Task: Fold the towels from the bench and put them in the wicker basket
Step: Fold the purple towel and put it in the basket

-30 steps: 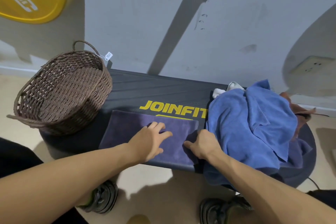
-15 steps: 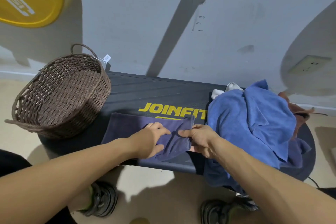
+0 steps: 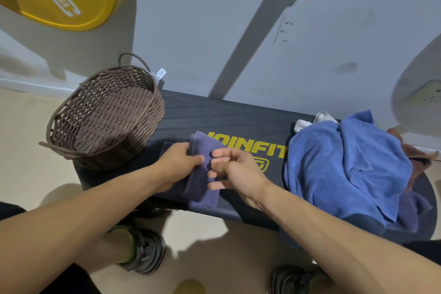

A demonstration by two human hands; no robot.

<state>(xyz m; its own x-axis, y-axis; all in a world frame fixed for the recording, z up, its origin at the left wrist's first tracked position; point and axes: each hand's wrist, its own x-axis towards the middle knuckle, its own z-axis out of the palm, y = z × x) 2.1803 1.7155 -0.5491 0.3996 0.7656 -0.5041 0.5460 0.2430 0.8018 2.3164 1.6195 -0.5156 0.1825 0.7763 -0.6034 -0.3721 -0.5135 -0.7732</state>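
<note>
Head view: 1 purple towel (image 3: 202, 174) lies on the bench (image 3: 214, 117), folded over on itself, its near edge hanging slightly past the bench front. Left hand (image 3: 179, 162) grips the towel at the fold, fingers curled round the cloth, probably to pin the layers so the fold holds. Right hand (image 3: 229, 169) sits just beside it on the towel's right side, fingers loosely bent and spread; it appears to hold nothing, though whether the fingertips touch the cloth I cannot tell.

Basket (image 3: 105, 122) stands on the bench's left end, close to the towel, tipped so its mouth faces the person; nothing visible inside. That placement keeps the drop-in short.

Blue towel (image 3: 346, 164) lies heaped on the right end, unfolded, with a white cloth (image 3: 303, 124) and a brown cloth (image 3: 415, 153) showing from under it.

Judgement: folding of towel 1 is near done; transfer to basket not yet made. Pile on the right is untouched, so the task is early. Risk: fold may slip open on lifting with 1 hand.
</note>
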